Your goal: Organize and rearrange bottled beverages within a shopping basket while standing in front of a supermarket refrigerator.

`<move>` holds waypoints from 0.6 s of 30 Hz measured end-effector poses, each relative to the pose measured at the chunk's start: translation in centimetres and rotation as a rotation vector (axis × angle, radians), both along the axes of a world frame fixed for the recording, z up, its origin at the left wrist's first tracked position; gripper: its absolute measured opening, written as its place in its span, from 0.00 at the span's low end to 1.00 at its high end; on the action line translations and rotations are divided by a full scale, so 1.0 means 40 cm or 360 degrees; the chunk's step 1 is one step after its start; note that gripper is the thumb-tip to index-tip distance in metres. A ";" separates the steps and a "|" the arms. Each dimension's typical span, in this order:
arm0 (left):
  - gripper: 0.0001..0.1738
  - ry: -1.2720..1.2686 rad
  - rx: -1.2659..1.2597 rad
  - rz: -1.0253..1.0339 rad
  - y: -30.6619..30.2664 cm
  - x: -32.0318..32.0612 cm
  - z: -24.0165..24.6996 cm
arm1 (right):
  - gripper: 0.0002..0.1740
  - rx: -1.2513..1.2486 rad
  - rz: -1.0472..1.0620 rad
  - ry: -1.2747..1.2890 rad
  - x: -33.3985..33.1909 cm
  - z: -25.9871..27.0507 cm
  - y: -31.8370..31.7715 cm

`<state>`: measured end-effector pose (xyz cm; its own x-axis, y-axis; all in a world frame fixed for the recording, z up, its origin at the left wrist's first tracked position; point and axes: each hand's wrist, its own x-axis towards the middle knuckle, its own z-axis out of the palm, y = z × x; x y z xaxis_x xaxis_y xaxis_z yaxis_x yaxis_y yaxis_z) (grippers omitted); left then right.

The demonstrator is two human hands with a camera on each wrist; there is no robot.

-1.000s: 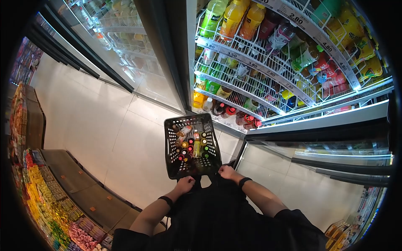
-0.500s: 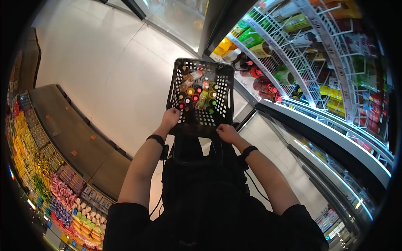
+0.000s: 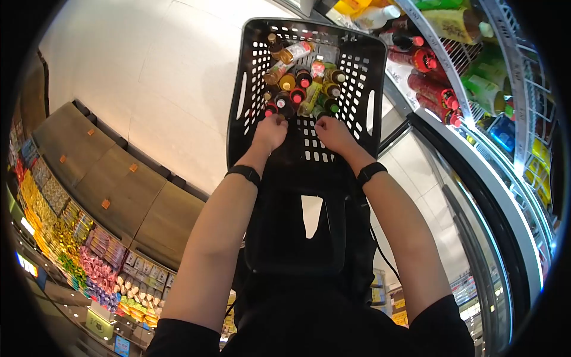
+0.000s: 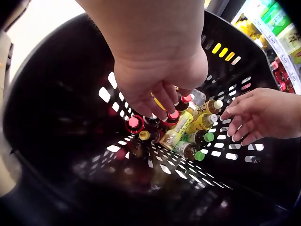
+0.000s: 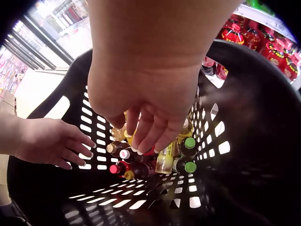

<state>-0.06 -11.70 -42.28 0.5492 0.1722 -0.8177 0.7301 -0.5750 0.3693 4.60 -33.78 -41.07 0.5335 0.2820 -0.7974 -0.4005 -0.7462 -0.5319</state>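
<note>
A black plastic shopping basket (image 3: 285,157) with slotted walls holds several drink bottles, piled at its far end. My left hand (image 3: 272,132) reaches down inside, over the red-capped bottles (image 4: 133,122). Beside it my right hand (image 3: 336,135) is also inside, above a bottle with a yellow label (image 5: 165,160) and the green-capped bottles (image 5: 189,167). In both wrist views the fingers of each hand hang loosely bent, pointing down towards the caps, and no bottle is gripped. A clear-looking bottle with a pale label (image 3: 297,52) lies tilted across the back of the pile.
An open drinks cooler stands at the right, with red bottles (image 3: 434,89) on its low shelf and a glass door (image 3: 455,208) swung out. At the left runs a brown ledge (image 3: 113,172) below colourful packets (image 3: 98,262). Pale floor tiles (image 3: 172,77) lie beyond the basket.
Both hands have moved from the basket's near rim down inside it, towards the bottles. The basket now appears larger and nearer in the head view, which has tilted and shifted.
</note>
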 end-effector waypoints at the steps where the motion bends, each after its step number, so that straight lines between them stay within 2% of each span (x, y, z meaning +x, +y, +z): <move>1: 0.23 0.0143 -0.0021 -0.0004 -0.001 0.024 -0.025 | 0.15 -0.0020 -0.0026 -0.0023 -0.001 -0.030 0.004; 4: 0.24 0.0265 0.0099 -0.0115 0.002 0.088 -0.112 | 0.14 -0.0040 -0.0107 -0.0003 -0.010 -0.134 0.019; 5: 0.24 0.0192 0.0160 -0.0130 0.003 0.098 -0.146 | 0.14 -0.0037 -0.0138 0.0020 -0.013 -0.172 0.025; 6: 0.24 0.0351 0.0112 -0.0103 -0.001 0.148 -0.127 | 0.14 -0.0037 -0.0159 0.0038 -0.020 -0.205 0.034; 8: 0.25 0.0360 0.0243 -0.0187 0.006 0.164 -0.211 | 0.15 -0.0034 -0.0329 0.0046 -0.030 -0.258 0.056; 9: 0.25 0.0399 0.0218 -0.0205 0.013 0.175 -0.239 | 0.15 -0.0025 -0.0466 0.0239 -0.027 -0.265 0.071; 10: 0.25 0.0412 0.0222 -0.0222 0.016 0.173 -0.279 | 0.15 -0.0023 -0.0482 0.0254 -0.044 -0.300 0.090; 12: 0.26 0.0273 0.0380 -0.0302 0.018 0.174 -0.346 | 0.14 0.0043 -0.0641 0.0260 -0.064 -0.371 0.137; 18: 0.38 0.0524 0.0398 -0.0385 -0.027 0.214 -0.391 | 0.13 0.0032 -0.0640 0.0166 -0.004 -0.373 0.223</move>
